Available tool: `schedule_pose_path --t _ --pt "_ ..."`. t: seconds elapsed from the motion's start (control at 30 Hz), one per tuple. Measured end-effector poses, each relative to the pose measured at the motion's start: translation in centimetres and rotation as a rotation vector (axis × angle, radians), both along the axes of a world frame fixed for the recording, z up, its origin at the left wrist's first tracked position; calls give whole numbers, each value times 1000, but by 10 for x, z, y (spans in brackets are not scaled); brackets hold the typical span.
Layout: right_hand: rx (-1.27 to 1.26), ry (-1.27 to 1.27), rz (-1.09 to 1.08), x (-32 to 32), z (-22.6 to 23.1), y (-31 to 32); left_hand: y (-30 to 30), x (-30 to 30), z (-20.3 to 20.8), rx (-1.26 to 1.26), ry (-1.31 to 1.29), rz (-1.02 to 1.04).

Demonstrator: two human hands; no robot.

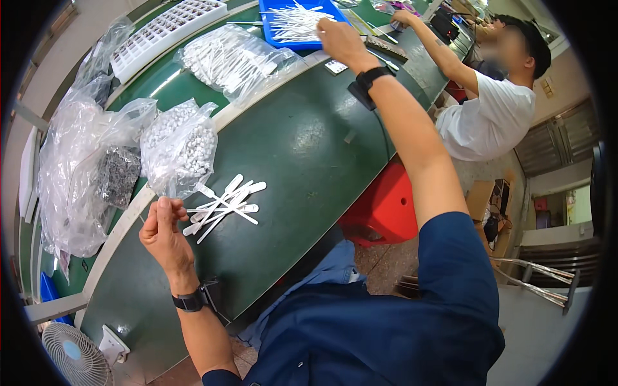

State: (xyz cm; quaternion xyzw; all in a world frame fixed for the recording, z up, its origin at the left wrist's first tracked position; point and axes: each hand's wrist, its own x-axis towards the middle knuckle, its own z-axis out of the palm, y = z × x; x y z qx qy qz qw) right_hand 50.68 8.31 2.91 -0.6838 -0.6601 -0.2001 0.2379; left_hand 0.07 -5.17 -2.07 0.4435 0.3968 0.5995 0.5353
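Note:
My left hand (166, 237) is raised above the near left of the green table, its thumb and fingers pinched together. Whatever may be between those fingertips is too small to make out. Just right of it lies a loose pile of white plastic sticks (226, 204) with wide, flat ends, crossing one another. My right hand (344, 44) is stretched far out over the near edge of a blue tray (301, 45). Its fingers are bent down at the white sticks (293, 22) heaped in that tray, and the fingertips are partly hidden.
Bags of white sticks (225, 61) and small white parts (183, 141) lie along the table's rail. Large clear bags (77, 161) and a white compartment tray (164, 35) are at left. A fan (74, 354), a red stool (383, 206) and a co-worker (489, 116) are nearby.

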Motion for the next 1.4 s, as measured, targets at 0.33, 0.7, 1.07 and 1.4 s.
schedule_pose_path --t 0.33,0.7,1.07,1.4 --pt "28 -129 75 51 -19 26 1 11 9 25 66 60" --pt "-564 651 747 -220 8 -165 -7 9 17 46 232 29" --pt "-463 171 634 -295 -18 -152 -9 19 14 631 728 -147" --pt "28 198 1113 -311 121 -252 -59 0 52 838 978 -141"
